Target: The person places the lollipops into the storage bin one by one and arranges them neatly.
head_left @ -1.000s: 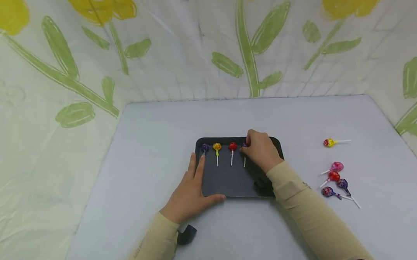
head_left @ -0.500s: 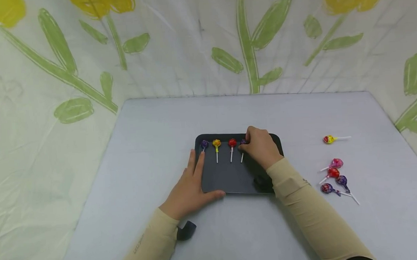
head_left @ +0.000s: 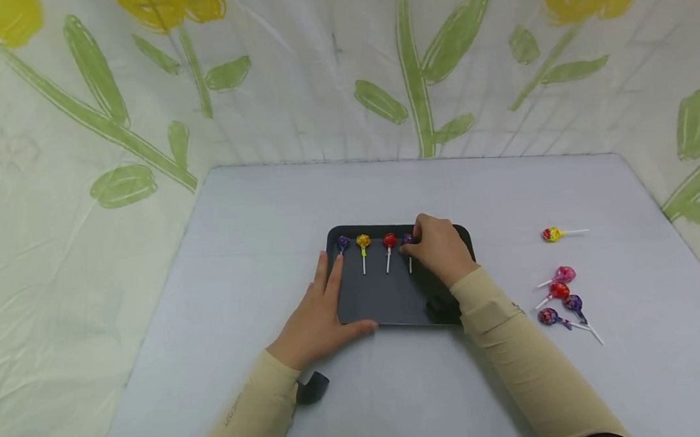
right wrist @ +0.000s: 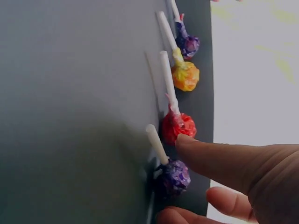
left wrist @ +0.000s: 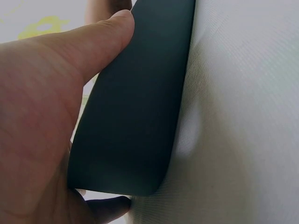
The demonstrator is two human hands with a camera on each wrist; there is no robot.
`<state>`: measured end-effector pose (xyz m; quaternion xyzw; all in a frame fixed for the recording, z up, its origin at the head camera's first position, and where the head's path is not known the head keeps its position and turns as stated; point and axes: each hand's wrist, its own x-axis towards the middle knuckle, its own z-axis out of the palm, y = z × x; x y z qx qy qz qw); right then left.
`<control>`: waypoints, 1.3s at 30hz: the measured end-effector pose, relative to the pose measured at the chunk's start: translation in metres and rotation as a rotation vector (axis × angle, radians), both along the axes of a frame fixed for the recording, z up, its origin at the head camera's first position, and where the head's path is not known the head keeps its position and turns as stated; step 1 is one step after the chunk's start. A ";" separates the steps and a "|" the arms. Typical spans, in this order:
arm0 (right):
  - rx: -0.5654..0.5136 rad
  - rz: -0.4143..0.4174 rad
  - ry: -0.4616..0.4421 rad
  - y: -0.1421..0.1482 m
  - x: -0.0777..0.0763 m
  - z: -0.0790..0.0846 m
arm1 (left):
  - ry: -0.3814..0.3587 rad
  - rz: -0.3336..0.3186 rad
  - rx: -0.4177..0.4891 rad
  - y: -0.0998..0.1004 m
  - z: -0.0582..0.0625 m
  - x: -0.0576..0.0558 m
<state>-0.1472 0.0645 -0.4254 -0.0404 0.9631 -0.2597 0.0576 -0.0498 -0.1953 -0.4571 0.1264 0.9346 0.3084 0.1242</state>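
A dark baking tray (head_left: 377, 302) holds a row of lollipops along its far side: a purple lollipop (head_left: 342, 243), a yellow-orange lollipop (head_left: 363, 242), a red lollipop (head_left: 389, 240) and a second purple lollipop (right wrist: 174, 177) at the right. My right hand (head_left: 444, 248) has thumb and fingers about that right-hand purple lollipop's wrapped head, its white stick pointing toward me. The thumb lies close to the red lollipop in the right wrist view. My left hand (head_left: 316, 321) rests spread at the tray's near left corner, straight fingers along the left side, thumb on the front rim.
On the white table (head_left: 240, 249), right of the tray, lie a yellow-red lollipop (head_left: 553, 234), a pink lollipop (head_left: 565, 274), another red lollipop (head_left: 559, 291) and two dark purple lollipops (head_left: 573, 303). A flower-painted cloth (head_left: 298, 97) hangs behind the table.
The right-hand purple lollipop's stick tilted left half a second ago and now points straighter toward me. My right hand stays about it; my left hand keeps its place. The head view has shifted slightly.
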 end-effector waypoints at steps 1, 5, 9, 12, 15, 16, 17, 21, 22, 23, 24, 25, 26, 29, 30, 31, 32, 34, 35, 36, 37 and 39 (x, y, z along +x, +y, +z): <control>0.003 0.001 -0.003 0.001 0.000 0.001 | 0.002 0.000 -0.002 0.000 0.000 0.000; 0.001 0.001 -0.013 0.004 0.002 0.003 | 0.016 0.003 -0.003 0.001 0.000 0.000; 0.004 0.005 -0.008 0.008 0.004 0.004 | 0.022 0.004 -0.013 0.001 0.000 0.000; 0.007 0.001 -0.007 0.012 0.005 0.006 | 0.017 0.004 -0.018 0.001 0.000 0.000; -0.001 -0.010 -0.025 0.015 0.007 0.007 | 0.012 0.008 -0.014 0.002 0.000 0.000; -0.003 -0.012 -0.030 0.016 0.007 0.008 | 0.009 0.008 -0.011 0.002 0.000 0.000; -0.005 -0.014 -0.033 0.018 0.008 0.008 | 0.011 0.007 -0.010 0.002 0.000 0.000; -0.004 -0.019 -0.025 0.024 0.009 0.009 | 0.020 0.005 -0.007 0.002 0.000 0.000; -0.004 -0.020 -0.022 0.026 0.010 0.009 | 0.021 0.004 -0.007 0.002 0.000 0.000; -0.005 -0.024 -0.019 0.028 0.010 0.009 | 0.024 0.004 -0.007 0.002 0.000 0.000; -0.006 -0.026 -0.016 0.030 0.010 0.009 | 0.025 0.005 -0.008 0.002 0.000 0.000; -0.005 -0.028 -0.011 0.032 0.011 0.009 | 0.026 0.006 -0.009 0.002 0.000 0.000; -0.005 -0.028 -0.009 0.034 0.011 0.010 | 0.028 0.007 -0.011 0.002 -0.001 0.000; -0.012 -0.033 -0.001 0.039 0.013 0.011 | 0.033 0.007 -0.015 0.001 -0.001 0.000; -0.015 -0.035 0.003 0.040 0.014 0.011 | 0.034 0.008 -0.017 0.001 -0.002 0.000; -0.019 -0.038 0.006 0.042 0.015 0.011 | 0.035 0.008 -0.016 0.001 -0.002 0.000; -0.024 -0.044 0.007 0.044 0.016 0.012 | 0.036 0.008 -0.016 0.001 -0.002 0.000; -0.032 -0.056 0.013 0.047 0.019 0.013 | 0.034 0.008 -0.018 0.002 -0.002 0.000; -0.034 -0.060 0.016 0.049 0.020 0.013 | 0.034 0.008 -0.018 0.002 -0.002 0.000; -0.036 -0.066 0.020 0.051 0.022 0.014 | 0.032 0.008 -0.018 0.002 -0.002 0.001; -0.035 -0.071 0.022 0.053 0.023 0.014 | 0.032 0.008 -0.014 0.002 -0.002 0.001; -0.038 -0.079 0.024 0.057 0.026 0.016 | 0.032 0.011 -0.016 0.003 -0.002 0.001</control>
